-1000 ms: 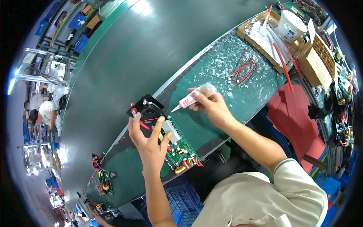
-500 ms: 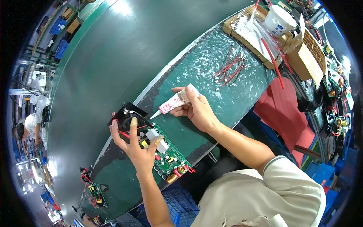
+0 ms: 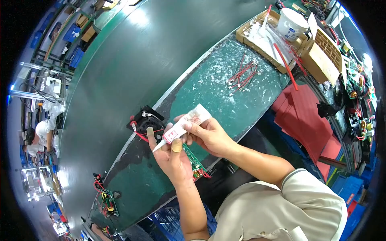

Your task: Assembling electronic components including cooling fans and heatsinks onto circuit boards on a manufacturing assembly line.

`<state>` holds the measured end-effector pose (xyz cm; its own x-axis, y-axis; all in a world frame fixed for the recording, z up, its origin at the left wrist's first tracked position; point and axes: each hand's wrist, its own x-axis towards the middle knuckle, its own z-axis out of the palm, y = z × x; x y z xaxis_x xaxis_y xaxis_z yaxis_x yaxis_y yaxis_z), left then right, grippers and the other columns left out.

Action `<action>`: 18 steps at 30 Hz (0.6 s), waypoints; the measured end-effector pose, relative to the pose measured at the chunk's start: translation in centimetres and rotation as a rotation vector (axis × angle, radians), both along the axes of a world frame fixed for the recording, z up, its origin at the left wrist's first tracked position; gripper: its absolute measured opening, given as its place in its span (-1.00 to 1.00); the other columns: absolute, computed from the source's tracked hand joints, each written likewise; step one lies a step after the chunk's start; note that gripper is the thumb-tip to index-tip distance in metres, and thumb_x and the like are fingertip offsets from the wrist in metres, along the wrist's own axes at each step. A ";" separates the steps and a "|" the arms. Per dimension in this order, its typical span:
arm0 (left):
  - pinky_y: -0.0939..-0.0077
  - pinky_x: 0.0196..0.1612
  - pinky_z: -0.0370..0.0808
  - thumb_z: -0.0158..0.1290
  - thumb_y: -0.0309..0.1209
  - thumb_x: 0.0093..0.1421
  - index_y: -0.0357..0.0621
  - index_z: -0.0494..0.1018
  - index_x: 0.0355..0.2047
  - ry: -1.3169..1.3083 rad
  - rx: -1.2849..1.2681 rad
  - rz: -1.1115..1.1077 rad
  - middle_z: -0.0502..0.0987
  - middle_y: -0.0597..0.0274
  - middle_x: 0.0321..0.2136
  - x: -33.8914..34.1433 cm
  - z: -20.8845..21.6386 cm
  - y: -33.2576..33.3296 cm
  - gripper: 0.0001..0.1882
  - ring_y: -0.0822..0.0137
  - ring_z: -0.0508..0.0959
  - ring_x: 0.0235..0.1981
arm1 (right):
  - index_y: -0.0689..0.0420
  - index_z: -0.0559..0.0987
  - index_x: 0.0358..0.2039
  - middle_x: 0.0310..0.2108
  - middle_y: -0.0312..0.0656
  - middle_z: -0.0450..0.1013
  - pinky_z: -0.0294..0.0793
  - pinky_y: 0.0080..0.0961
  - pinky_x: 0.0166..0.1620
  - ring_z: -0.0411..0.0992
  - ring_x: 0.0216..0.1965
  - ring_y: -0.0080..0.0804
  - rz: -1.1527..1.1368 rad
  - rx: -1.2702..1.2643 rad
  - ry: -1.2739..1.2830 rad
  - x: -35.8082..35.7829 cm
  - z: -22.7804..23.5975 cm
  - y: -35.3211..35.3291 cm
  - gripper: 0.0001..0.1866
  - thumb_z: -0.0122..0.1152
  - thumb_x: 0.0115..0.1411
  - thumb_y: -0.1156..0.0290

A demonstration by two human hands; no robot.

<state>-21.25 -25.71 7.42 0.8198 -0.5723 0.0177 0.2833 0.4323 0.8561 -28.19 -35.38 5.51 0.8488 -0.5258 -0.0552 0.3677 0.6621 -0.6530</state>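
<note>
My right hand [image 3: 209,136] is closed around a white squeeze tube [image 3: 195,116] with a red-and-white label, its tapered nozzle [image 3: 159,145] pointing down and left. My left hand [image 3: 175,162] is below the nozzle end, thumb and index finger spread, with yellowish covers on those fingertips. Whether it touches the tube is unclear. Beneath the hands, a green circuit board [image 3: 194,160] lies largely hidden; its lower end shows copper-coloured coils and red wires. A black part [image 3: 145,117] with red and black wires sits just beyond my left fingertips.
Several red wires [image 3: 244,76] lie on the white-spotted green bench [image 3: 213,96]. A cardboard tray [image 3: 261,50], a white bucket [image 3: 291,24] and red sheets [image 3: 303,116] are at right. Another circuit board [image 3: 108,203] sits at lower left. Blue crates stand below the bench.
My right hand has brought the tube down toward my left hand. My left hand has moved right and turned, now covering most of the circuit board.
</note>
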 end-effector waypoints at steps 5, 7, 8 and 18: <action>0.25 0.16 0.35 0.20 -0.63 0.08 -0.29 -0.18 0.36 -0.044 0.029 0.078 0.43 -0.15 0.01 -1.1 0.1 -0.1 -0.03 0.20 0.45 0.02 | 0.27 0.48 0.04 -0.30 -0.28 0.47 0.32 -0.66 -0.39 0.30 -0.44 -0.64 -0.097 -0.170 0.151 -1.8 0.1 -0.9 -0.50 -0.13 0.43 0.07; 0.24 0.19 0.33 0.19 -0.65 0.08 -0.23 -0.11 0.36 -0.084 0.026 0.103 0.44 -0.14 -0.01 -1.5 0.1 -0.1 -0.08 0.18 0.44 0.04 | 0.26 0.52 -0.02 -0.37 -0.31 0.46 0.28 -0.65 -0.43 0.27 -0.48 -0.65 -0.109 -0.182 0.205 -2.1 -0.3 -1.1 -0.49 -0.15 0.43 0.05; 0.24 0.19 0.33 0.19 -0.65 0.08 -0.23 -0.11 0.36 -0.088 0.025 0.101 0.44 -0.14 -0.01 -1.6 0.1 0.0 -0.08 0.18 0.44 0.04 | 0.25 0.56 -0.08 -0.44 -0.33 0.45 0.25 -0.65 -0.48 0.24 -0.52 -0.66 -0.119 -0.192 0.264 -2.3 -0.4 -1.2 -0.48 -0.17 0.44 0.02; 0.26 0.20 0.33 0.15 -0.69 0.10 -0.18 -0.08 0.35 -0.056 0.033 0.094 0.42 -0.15 -0.01 -2.1 -0.6 -0.3 -0.11 0.19 0.44 0.06 | 0.24 0.63 -0.24 -0.60 -0.42 0.34 0.05 -0.68 -0.57 0.10 -0.62 -0.73 -0.275 -0.307 0.348 -2.4 -0.9 -1.3 -0.55 -0.06 0.42 0.09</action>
<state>-23.34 -26.00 6.82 0.8682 -0.4940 0.0471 0.1944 0.4259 0.8836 -30.61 -36.66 4.60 0.6369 -0.7620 -0.1173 0.2277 0.3312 -0.9157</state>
